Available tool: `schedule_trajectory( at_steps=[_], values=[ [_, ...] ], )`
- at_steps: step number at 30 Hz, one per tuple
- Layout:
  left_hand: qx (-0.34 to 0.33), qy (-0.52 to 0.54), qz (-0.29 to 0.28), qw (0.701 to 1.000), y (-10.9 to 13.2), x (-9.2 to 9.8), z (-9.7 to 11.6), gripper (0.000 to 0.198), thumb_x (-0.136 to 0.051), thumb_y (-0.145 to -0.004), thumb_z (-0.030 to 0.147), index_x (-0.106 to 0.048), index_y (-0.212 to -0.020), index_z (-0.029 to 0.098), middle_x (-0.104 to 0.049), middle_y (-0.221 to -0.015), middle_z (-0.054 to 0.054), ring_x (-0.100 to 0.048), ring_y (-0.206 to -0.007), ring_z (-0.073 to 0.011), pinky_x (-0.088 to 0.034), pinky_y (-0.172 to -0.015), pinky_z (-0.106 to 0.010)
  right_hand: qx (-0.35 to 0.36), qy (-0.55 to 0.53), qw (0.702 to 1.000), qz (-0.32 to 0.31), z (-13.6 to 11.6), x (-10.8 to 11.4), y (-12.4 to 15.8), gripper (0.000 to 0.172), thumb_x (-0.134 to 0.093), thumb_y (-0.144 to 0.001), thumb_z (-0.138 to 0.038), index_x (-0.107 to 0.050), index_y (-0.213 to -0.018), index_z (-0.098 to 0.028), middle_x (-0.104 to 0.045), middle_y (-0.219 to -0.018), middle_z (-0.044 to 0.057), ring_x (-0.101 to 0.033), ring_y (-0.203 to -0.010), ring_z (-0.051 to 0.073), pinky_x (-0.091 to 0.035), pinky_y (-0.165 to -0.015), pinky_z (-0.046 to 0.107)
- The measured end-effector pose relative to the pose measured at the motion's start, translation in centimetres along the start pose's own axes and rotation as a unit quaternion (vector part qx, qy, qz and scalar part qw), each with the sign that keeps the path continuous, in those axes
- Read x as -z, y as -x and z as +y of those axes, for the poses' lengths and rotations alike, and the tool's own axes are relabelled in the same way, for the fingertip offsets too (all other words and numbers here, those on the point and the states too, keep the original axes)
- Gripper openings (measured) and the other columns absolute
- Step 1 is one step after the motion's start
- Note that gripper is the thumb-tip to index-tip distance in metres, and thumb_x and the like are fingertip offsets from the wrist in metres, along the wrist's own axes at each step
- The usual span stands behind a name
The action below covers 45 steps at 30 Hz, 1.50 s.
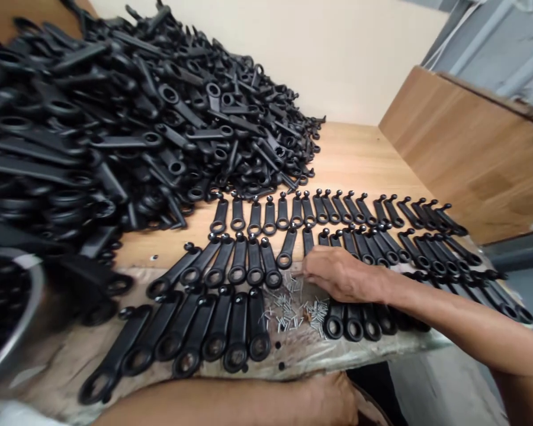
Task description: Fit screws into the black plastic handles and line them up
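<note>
My right hand (337,273) reaches in from the right, its fingers pinched together over the ring end of a black lever arm (308,238) in the middle row. What sits between the fingertips, if anything, is hidden. Below that hand, small metal pins (288,310) lie scattered on a plastic-covered strip. Each black arm has a ring at one end and a small knob at the other. Along the bottom edge, my left hand (331,397) rests near the front of the table, its fingers turned out of sight. Several arms (237,334) lie in a row just beyond my left forearm.
A large heap of black arms (182,124) fills the back left. Another row of arms (297,210) runs across the table behind the middle row. At left stands a round metal-rimmed container (35,290) with dark contents. A wooden side panel (475,160) borders the right.
</note>
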<state>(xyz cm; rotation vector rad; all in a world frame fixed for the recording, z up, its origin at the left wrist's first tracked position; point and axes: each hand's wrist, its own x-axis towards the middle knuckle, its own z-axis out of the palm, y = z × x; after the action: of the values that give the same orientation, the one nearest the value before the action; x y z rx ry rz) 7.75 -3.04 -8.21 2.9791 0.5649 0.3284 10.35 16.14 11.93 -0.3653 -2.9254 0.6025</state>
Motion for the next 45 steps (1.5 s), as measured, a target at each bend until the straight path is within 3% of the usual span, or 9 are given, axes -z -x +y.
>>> schedule_trajectory(
  at_steps=[5,9,11,14,17,21,27,37,45],
  values=[
    [-0.021,-0.028,-0.026,0.999,0.1,2.3,-0.6,0.010,-0.064,-0.065,0.032,-0.070,-0.060,0.025,-0.068,-0.063,0.000,-0.058,-0.063,-0.0189,-0.041,-0.060,-0.033,-0.006,-0.167,0.986,0.022,-0.2,0.4,0.5,0.012,-0.042,-0.086,-0.011,-0.050,-0.078,-0.015,-0.054,-0.076,0.003,-0.048,-0.072,0.012,-0.042,-0.069,0.027],
    [-0.023,-0.079,0.014,0.996,0.4,2.3,-0.7,0.016,-0.065,-0.064,0.038,-0.067,-0.054,0.025,-0.065,-0.057,-0.001,-0.055,-0.057,-0.0183,-0.039,-0.062,-0.035,-0.046,-0.186,0.976,0.098,0.8,1.8,1.5,0.013,-0.044,-0.087,-0.014,-0.050,-0.076,-0.016,-0.059,-0.087,0.005,-0.052,-0.084,0.014,-0.043,-0.077,0.031],
    [-0.019,-0.107,0.041,0.993,0.6,2.1,-0.7,0.022,-0.062,-0.067,0.040,-0.066,-0.053,0.023,-0.064,-0.054,-0.003,-0.054,-0.054,-0.0177,-0.039,-0.063,-0.036,-0.095,-0.160,0.965,0.184,2.5,3.3,2.6,0.012,-0.047,-0.084,-0.016,-0.051,-0.073,-0.017,-0.059,-0.093,0.006,-0.053,-0.090,0.016,-0.041,-0.082,0.034],
    [-0.012,-0.126,0.071,0.989,0.9,2.2,-0.8,0.020,-0.060,-0.069,0.034,-0.067,-0.057,0.020,-0.064,-0.055,-0.004,-0.053,-0.051,-0.0165,-0.037,-0.062,-0.035,-0.204,-0.083,0.920,0.325,6.6,5.8,5.1,0.008,-0.049,-0.078,-0.016,-0.051,-0.070,-0.018,-0.059,-0.100,0.007,-0.054,-0.096,0.019,-0.039,-0.086,0.038],
    [0.003,-0.135,0.088,0.987,1.0,2.4,-0.8,0.014,-0.062,-0.065,0.030,-0.067,-0.059,0.018,-0.065,-0.057,-0.005,-0.054,-0.054,-0.0168,-0.036,-0.061,-0.033,-0.282,0.027,0.874,0.396,11.3,7.2,7.2,0.004,-0.050,-0.072,-0.017,-0.051,-0.067,-0.018,-0.059,-0.099,0.008,-0.052,-0.098,0.023,-0.038,-0.087,0.040],
    [0.016,-0.147,0.115,0.982,1.1,2.5,-0.8,0.016,-0.061,-0.065,0.033,-0.067,-0.059,0.019,-0.065,-0.056,-0.002,-0.053,-0.053,-0.0156,-0.036,-0.061,-0.033,-0.337,0.136,0.852,0.378,16.1,7.2,8.2,0.006,-0.047,-0.069,-0.016,-0.050,-0.064,-0.019,-0.060,-0.089,0.008,-0.052,-0.092,0.024,-0.038,-0.084,0.039],
    [0.030,-0.169,0.165,0.971,1.2,2.4,-1.1,0.021,-0.052,-0.071,0.028,-0.069,-0.061,0.021,-0.064,-0.055,0.000,-0.049,-0.052,-0.0143,-0.036,-0.064,-0.032,-0.396,0.213,0.821,0.352,19.6,7.0,9.9,0.011,-0.044,-0.068,-0.011,-0.047,-0.063,-0.020,-0.059,-0.080,0.007,-0.052,-0.086,0.023,-0.039,-0.077,0.035],
    [0.064,-0.172,0.206,0.961,1.0,1.8,-0.9,0.036,-0.039,-0.078,0.024,-0.067,-0.055,0.023,-0.058,-0.046,0.001,-0.046,-0.046,-0.0140,-0.039,-0.075,-0.033,-0.419,0.238,0.820,0.308,21.0,6.2,10.6,0.010,-0.042,-0.070,-0.014,-0.050,-0.065,-0.020,-0.059,-0.080,0.006,-0.050,-0.084,0.023,-0.039,-0.076,0.035],
    [0.044,-0.157,0.157,0.974,1.2,0.8,-0.6,0.027,-0.049,-0.074,0.032,-0.068,-0.059,0.021,-0.063,-0.052,-0.001,-0.050,-0.048,-0.0157,-0.041,-0.074,-0.034,-0.394,0.276,0.836,0.263,20.7,6.0,10.2,0.018,-0.039,-0.077,-0.012,-0.056,-0.075,-0.016,-0.059,-0.090,0.011,-0.047,-0.089,0.025,-0.036,-0.082,0.038]
  ],
)
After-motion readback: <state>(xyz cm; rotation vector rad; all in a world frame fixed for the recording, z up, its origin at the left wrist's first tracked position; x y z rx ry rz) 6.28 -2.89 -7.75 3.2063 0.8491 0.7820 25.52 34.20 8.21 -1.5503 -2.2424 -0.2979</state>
